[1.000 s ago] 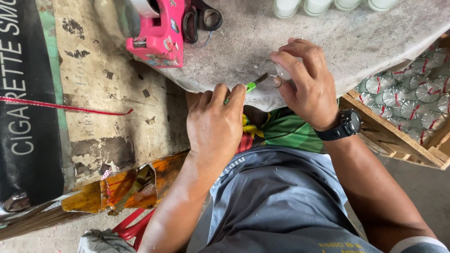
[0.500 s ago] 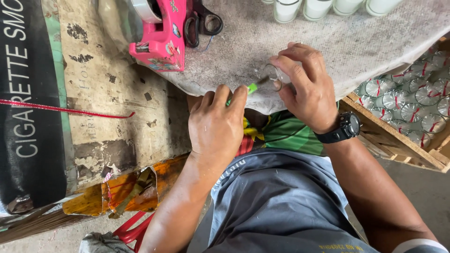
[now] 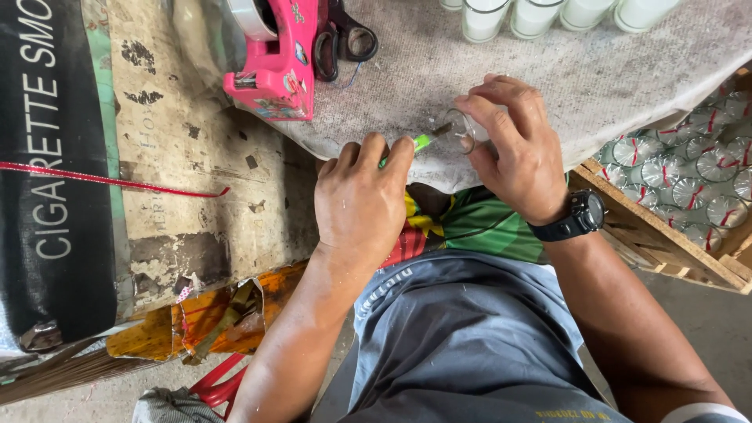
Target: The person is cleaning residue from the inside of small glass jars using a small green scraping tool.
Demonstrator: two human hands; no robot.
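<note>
My left hand [image 3: 362, 197] grips a small tool with a green handle [image 3: 421, 142], its tip pointing into a small clear glass cup [image 3: 463, 130]. My right hand [image 3: 513, 149] wraps around that cup and holds it tilted on its side at the edge of the grey cloth-covered table [image 3: 595, 86]. A black watch [image 3: 576, 218] sits on my right wrist. The tool's tip is partly hidden by the cup and my fingers.
A pink tape dispenser [image 3: 274, 55] and black scissors [image 3: 345, 35] lie at the table's back left. Several white-filled glass cups [image 3: 540, 16] stand along the far edge. A wooden crate [image 3: 666, 243] of small glasses with wicks sits at the right. A worn cardboard box [image 3: 196, 157] stands at the left.
Both hands stay together at the table edge. The cup has turned slightly in my right hand while the green tool works at its mouth.
</note>
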